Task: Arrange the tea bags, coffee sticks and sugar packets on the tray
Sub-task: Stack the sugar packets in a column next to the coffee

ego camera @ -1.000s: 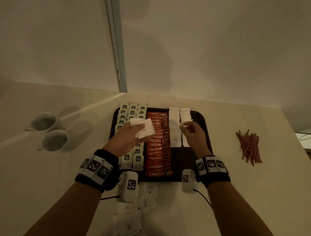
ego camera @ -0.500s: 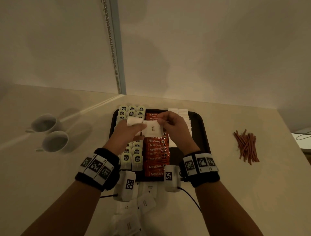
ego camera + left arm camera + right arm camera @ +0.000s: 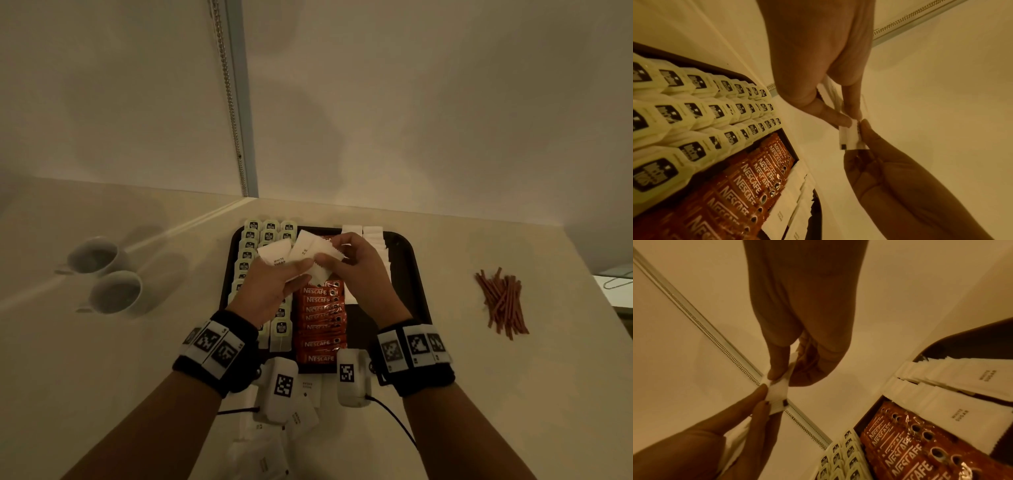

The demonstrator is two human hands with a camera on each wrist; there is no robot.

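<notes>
A small fan of white sugar packets (image 3: 298, 255) is held in the air above the middle of the dark tray (image 3: 407, 260), over the far end of the coffee row. The left hand (image 3: 274, 284) grips the fan from its 7 o'clock side, thumb and fingers curled round the lower ends. The right hand (image 3: 356, 270) comes in from 4 o'clock and pinches one packet (image 3: 849, 138) of the fan between thumb and forefinger; in the wrist views the two hands' fingertips nearly meet on that packet.

On the tray below, three columns of pale green tea bags (image 3: 270, 228) fill the 9 o'clock side, a single overlapping row of orange Nescafe coffee sticks (image 3: 320, 329) runs down the centre, and two rows of white sugar packets already laid down (image 3: 953, 382) lie at the 3 o'clock side, touching the coffee row.

Off the tray at 6 o'clock, more loose sugar packets (image 3: 301, 419) lie scattered on the cream counter (image 3: 513, 394), partly under the wrists. Two white cups (image 3: 102, 274) stand well apart from the tray at 9 o'clock, and a heap of reddish-brown stir sticks (image 3: 501, 301) lies at 3 o'clock.
</notes>
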